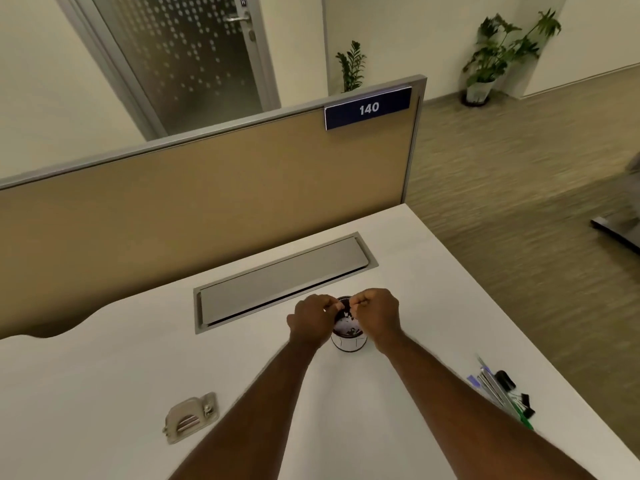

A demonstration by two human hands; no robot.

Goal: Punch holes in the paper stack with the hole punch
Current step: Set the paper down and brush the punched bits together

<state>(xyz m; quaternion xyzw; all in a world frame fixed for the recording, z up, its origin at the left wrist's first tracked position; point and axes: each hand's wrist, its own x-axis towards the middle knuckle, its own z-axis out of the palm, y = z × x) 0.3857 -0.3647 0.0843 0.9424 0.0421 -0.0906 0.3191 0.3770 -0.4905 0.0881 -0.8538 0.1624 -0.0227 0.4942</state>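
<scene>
A small metal hole punch (pixel 190 417) lies on the white desk (pixel 104 393) at the near left, well apart from both hands. My left hand (pixel 311 320) and my right hand (pixel 377 317) meet over a small round cup (pixel 348 342) near the desk's middle. Their fingertips are pinched close together above its rim. The cup holds dark and white bits that I cannot make out. Whether anything small sits between my fingertips is too fine to tell. No paper stack shows in this view.
A grey cable flap (pixel 284 282) is set into the desk just behind the cup. A tan partition (pixel 207 202) marked 140 closes off the far side. Pens and black binder clips (pixel 502 393) lie near the desk's right edge, where it drops to the carpet.
</scene>
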